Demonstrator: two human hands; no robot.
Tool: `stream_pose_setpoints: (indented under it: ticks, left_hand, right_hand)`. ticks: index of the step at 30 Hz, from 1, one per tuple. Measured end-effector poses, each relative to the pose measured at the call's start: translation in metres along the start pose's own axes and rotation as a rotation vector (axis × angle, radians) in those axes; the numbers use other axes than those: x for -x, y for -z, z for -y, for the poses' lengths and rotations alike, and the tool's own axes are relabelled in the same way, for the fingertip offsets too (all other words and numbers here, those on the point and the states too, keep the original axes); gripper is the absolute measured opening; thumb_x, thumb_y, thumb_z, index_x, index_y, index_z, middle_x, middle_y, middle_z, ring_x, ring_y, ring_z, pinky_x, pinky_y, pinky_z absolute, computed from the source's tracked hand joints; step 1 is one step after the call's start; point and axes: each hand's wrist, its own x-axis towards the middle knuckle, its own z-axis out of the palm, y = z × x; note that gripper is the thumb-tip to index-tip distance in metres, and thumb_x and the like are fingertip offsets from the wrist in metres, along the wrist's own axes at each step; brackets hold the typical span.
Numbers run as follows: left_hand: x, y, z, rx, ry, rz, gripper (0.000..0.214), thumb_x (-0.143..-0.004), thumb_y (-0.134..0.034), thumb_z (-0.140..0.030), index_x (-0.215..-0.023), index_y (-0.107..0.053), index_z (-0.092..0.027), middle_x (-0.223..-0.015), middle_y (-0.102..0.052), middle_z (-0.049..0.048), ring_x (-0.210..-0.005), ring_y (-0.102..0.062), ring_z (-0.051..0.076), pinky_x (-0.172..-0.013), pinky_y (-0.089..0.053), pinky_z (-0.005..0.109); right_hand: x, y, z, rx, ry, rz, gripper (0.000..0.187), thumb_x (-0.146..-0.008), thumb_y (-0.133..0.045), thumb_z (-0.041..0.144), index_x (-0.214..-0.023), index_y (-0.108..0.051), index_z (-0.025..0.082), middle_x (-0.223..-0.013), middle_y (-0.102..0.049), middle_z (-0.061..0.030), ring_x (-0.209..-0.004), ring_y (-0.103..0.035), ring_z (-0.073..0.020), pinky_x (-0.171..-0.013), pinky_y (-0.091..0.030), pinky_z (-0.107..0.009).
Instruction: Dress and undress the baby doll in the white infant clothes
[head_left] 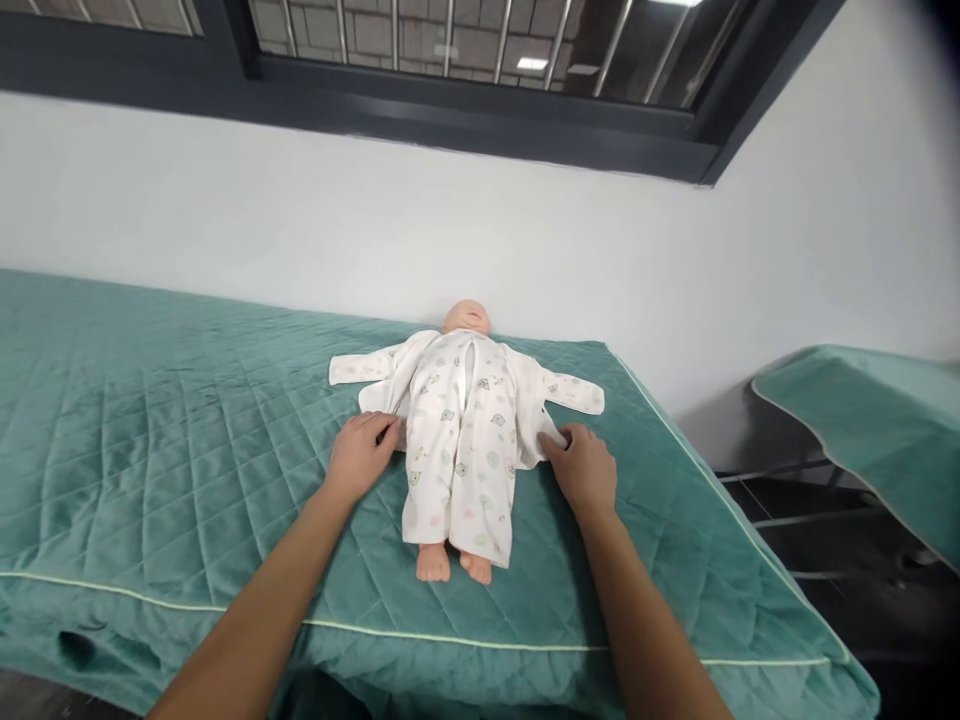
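Observation:
A baby doll [466, 317] lies on its back on the green quilted bed cover, its feet toward me. White printed baby clothes [491, 440] cover its body and legs, and both sleeves spread out sideways. The jacket's front panels are spread to either side of the trousers. My left hand [364, 452] is closed at the jacket's left edge, with thumb and fingers pinched on the cloth. On the other side, my right hand [583, 465] pinches the jacket's lower right corner between thumb and fingers. The doll's hands are hidden in the sleeves.
The green bed cover [187, 440] stretches far to the left and meets a white wall [300, 210] behind the doll. Above is a dark window frame [450, 105] with bars. Another green-covered surface [885, 420] stands at the right across a gap.

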Motion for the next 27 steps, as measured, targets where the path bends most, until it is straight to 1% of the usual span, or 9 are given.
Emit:
stream_pose_setpoints:
  ticks: [2,5,7,10,13,16,18,23,27]
  left_hand:
    - [-0.002,-0.001,0.003,0.019,0.049,-0.05,0.031,-0.096,-0.045,-0.035,-0.088,-0.07,-0.019,-0.088,-0.073,0.0054,-0.086,-0.064,0.022,-0.081,-0.046,0.034]
    - [-0.005,-0.003,0.009,-0.034,0.132,-0.128,0.027,-0.095,-0.046,-0.032,-0.091,-0.069,-0.018,-0.088,-0.071,0.0072,-0.088,-0.063,0.024,-0.081,-0.047,0.035]
    - [-0.007,-0.006,0.012,-0.074,0.159,-0.133,0.024,-0.093,-0.046,-0.028,-0.095,-0.068,-0.018,-0.093,-0.07,0.0085,-0.091,-0.063,0.025,-0.082,-0.047,0.036]
    - [-0.008,-0.009,0.015,-0.101,0.182,-0.115,0.023,-0.09,-0.046,-0.022,-0.101,-0.066,-0.018,-0.099,-0.07,0.0098,-0.096,-0.064,0.026,-0.087,-0.048,0.038]
    - [-0.007,-0.01,0.015,-0.139,0.209,-0.126,0.023,-0.088,-0.047,-0.021,-0.102,-0.065,-0.018,-0.103,-0.07,0.0113,-0.101,-0.064,0.028,-0.09,-0.049,0.042]
    - [-0.007,-0.009,0.015,-0.202,0.22,-0.128,0.023,-0.088,-0.048,-0.021,-0.104,-0.064,-0.018,-0.106,-0.069,0.0121,-0.104,-0.063,0.031,-0.091,-0.049,0.045]
    - [-0.008,-0.01,0.015,-0.229,0.235,-0.129,0.025,-0.088,-0.048,-0.021,-0.107,-0.063,-0.018,-0.109,-0.068,0.0128,-0.107,-0.062,0.031,-0.092,-0.049,0.046]
    - [-0.011,-0.013,0.02,-0.223,0.228,-0.19,0.029,-0.088,-0.049,-0.022,-0.112,-0.062,-0.014,-0.122,-0.062,0.0179,-0.122,-0.055,0.033,-0.102,-0.047,0.05]
    - [-0.01,-0.015,0.02,-0.242,0.248,-0.217,0.03,-0.091,-0.047,-0.025,-0.113,-0.063,-0.013,-0.127,-0.059,0.0209,-0.133,-0.047,0.036,-0.107,-0.043,0.054]
  right_hand:
    - [0.004,-0.001,-0.001,-0.012,-0.056,0.013,0.024,-0.081,-0.06,0.044,-0.075,-0.056,0.021,-0.071,-0.056,-0.0036,-0.074,-0.05,-0.0229,-0.074,-0.037,-0.039]
    - [0.006,0.001,-0.001,-0.284,-0.111,-0.002,0.026,-0.074,-0.063,0.04,-0.062,-0.046,0.023,-0.058,-0.043,0.003,-0.062,-0.041,-0.0169,-0.068,-0.034,-0.035]
    - [0.003,0.006,0.003,-0.457,-0.102,-0.02,0.026,-0.076,-0.059,0.042,-0.064,-0.044,0.023,-0.059,-0.045,0.0032,-0.061,-0.042,-0.0164,-0.065,-0.037,-0.033]
    - [0.0,0.02,0.024,-0.635,-0.021,-0.038,0.025,-0.085,-0.049,0.047,-0.076,-0.046,0.024,-0.08,-0.062,-0.0022,-0.074,-0.056,-0.0191,-0.069,-0.045,-0.032]
    - [0.007,0.033,0.059,-0.861,0.257,0.039,0.023,-0.088,-0.055,0.04,-0.075,-0.044,0.024,-0.116,-0.067,-0.0093,-0.104,-0.062,-0.0239,-0.087,-0.049,-0.037]
    - [0.021,0.036,0.089,-0.692,0.538,0.234,0.019,-0.089,-0.058,0.029,-0.075,-0.047,0.023,-0.118,-0.068,-0.0091,-0.109,-0.061,-0.024,-0.097,-0.045,-0.04]
    - [0.032,0.033,0.1,-0.561,0.613,0.298,0.013,-0.091,-0.056,0.024,-0.079,-0.05,0.024,-0.115,-0.068,-0.0079,-0.11,-0.06,-0.0231,-0.098,-0.044,-0.04]
    - [0.051,0.031,0.097,-0.605,0.593,0.238,0.01,-0.096,-0.054,0.024,-0.086,-0.056,0.023,-0.105,-0.066,-0.0051,-0.101,-0.061,-0.0193,-0.089,-0.047,-0.034]
    - [0.053,0.034,0.087,-0.56,0.48,0.071,0.009,-0.097,-0.054,0.03,-0.092,-0.058,0.023,-0.093,-0.063,-0.0034,-0.09,-0.06,-0.0189,-0.084,-0.047,-0.034]
